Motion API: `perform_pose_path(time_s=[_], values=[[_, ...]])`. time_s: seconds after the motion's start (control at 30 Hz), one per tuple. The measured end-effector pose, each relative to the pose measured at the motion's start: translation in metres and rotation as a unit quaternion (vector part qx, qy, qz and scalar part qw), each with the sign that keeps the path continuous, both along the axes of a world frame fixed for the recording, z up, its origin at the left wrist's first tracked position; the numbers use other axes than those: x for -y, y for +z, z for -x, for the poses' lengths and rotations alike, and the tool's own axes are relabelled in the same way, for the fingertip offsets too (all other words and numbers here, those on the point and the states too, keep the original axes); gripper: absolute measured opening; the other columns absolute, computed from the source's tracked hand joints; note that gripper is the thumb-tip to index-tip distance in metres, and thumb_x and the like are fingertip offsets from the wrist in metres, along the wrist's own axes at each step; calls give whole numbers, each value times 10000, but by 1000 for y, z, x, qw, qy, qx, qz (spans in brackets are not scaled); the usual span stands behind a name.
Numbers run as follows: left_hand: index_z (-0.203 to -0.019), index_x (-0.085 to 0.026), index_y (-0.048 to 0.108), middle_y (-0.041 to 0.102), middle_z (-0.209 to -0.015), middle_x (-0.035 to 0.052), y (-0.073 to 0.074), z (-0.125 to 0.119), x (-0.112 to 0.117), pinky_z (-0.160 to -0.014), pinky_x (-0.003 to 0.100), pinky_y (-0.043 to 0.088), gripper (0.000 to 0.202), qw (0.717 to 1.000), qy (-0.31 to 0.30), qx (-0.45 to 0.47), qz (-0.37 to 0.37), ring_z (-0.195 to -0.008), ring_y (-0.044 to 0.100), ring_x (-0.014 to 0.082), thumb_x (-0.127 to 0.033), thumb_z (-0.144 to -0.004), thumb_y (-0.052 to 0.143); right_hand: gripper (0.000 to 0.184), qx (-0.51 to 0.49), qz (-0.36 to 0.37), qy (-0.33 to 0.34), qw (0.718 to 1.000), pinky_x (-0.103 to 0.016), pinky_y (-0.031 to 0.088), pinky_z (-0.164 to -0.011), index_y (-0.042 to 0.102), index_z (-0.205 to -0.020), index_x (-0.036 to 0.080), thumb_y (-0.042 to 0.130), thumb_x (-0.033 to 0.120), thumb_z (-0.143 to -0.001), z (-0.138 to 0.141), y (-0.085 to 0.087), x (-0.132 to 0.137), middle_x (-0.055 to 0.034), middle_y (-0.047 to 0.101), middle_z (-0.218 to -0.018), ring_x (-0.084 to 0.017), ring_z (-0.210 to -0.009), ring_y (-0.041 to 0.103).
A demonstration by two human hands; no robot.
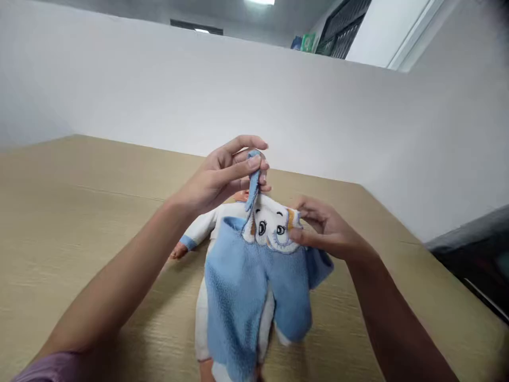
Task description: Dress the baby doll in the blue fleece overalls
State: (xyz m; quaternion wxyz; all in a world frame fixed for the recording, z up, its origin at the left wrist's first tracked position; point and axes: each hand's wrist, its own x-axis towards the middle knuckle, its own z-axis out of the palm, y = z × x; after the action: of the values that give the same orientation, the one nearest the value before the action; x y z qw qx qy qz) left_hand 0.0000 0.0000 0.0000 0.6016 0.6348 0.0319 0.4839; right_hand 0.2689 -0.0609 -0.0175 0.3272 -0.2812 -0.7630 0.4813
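A small blue fleece doll's outfit (238, 276) with a white embroidered face on its bib hangs between my hands. My left hand (234, 170) pinches a blue strap at the top between thumb and fingers. At the bib's right edge, my right hand (324, 225) grips the fabric, thumb in front. Behind and under the outfit lies a doll (201, 228) on its back, in white clothing with a blue cuff. Most of its head and body is hidden by the outfit and my left hand. One doll hand and part of the legs show.
The doll lies on a tan wood-grain surface (99, 212). A white wall (191, 90) rises behind it. At the right edge is a dark object (477, 254) I cannot make out. Beyond the wall's top are a green package (307, 42) and a dark grille (344, 29).
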Motion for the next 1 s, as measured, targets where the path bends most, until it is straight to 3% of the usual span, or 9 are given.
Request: perform_pose_path(time_s=[0.17,0.27,0.37,0.43,0.5,0.6,0.7,0.8,1.0], values=[[-1244,-243,670,677,-940,6,6,6,-4,-704,234,534,280,990,72,-104,-60,-821,678,140,-351,-1003,763,179,-93,-227,-65,967,-403,552,-1009,681,-926,264,856,253,-890,-1,0,-2,-38,584,-1104,-237,-1097,627],[-1286,-228,696,714,-1022,48,15,14,0,-789,264,529,351,950,85,-248,-168,-942,680,180,-421,-999,756,143,-104,-299,-89,944,-531,480,-1195,697,-920,279,834,258,-890,4,6,3,-66,549,-1307,-308,-1328,570],[-1220,-229,747,740,-1185,90,23,19,4,-934,338,532,356,908,34,-331,-253,-1090,677,240,-444,-943,808,152,-117,-353,-122,920,-573,376,-1297,684,-861,284,835,281,-884,10,12,9,-54,560,-1355,-336,-1473,477],[-1096,-219,771,740,-1231,105,26,20,6,-1000,371,522,270,901,5,-334,-277,-1154,672,265,-412,-919,836,172,-139,-338,-134,921,-530,472,-1226,661,-842,271,819,299,-906,9,15,12,-48,592,-1311,-318,-1417,548],[-1007,-200,754,753,-1160,104,26,18,9,-971,352,534,193,902,-5,-334,-273,-1106,691,246,-368,-940,822,155,-143,-264,-117,947,-378,630,-920,642,-895,271,777,309,-960,2,17,15,-26,661,-1126,-226,-1063,721],[-1058,-191,671,762,-997,75,25,13,15,-798,282,560,168,921,-9,-325,-216,-931,718,191,-350,-1032,719,122,-68,-95,-70,991,-229,473,-495,622,-1129,311,680,386,-1053,-16,20,18,64,651,-761,-116,-517,565],[-1106,-201,596,716,-883,33,22,7,21,-663,230,533,189,941,10,-283,-185,-787,681,151,-375,-1072,661,417,95,-26,-29,995,-268,565,-659,659,-1311,258,748,508,-989,-31,25,18,16,733,-855,-181,-721,691],[-1134,-205,592,670,-874,19,19,7,19,-645,215,511,237,942,38,-278,-184,-766,638,141,-430,-1079,640,441,225,-56,26,972,-328,590,-886,778,-1201,211,877,486,-871,-32,26,14,-39,783,-1066,-278,-1029,728],[-1138,-194,736,757,-1092,70,16,23,0,-830,266,570,312,874,-90,-422,-225,-988,709,231,-434,-953,807,421,12,-45,-36,998,-350,579,-995,783,-1261,227,868,428,-901,-17,7,7,-68,782,-1267,-295,-1195,718]])
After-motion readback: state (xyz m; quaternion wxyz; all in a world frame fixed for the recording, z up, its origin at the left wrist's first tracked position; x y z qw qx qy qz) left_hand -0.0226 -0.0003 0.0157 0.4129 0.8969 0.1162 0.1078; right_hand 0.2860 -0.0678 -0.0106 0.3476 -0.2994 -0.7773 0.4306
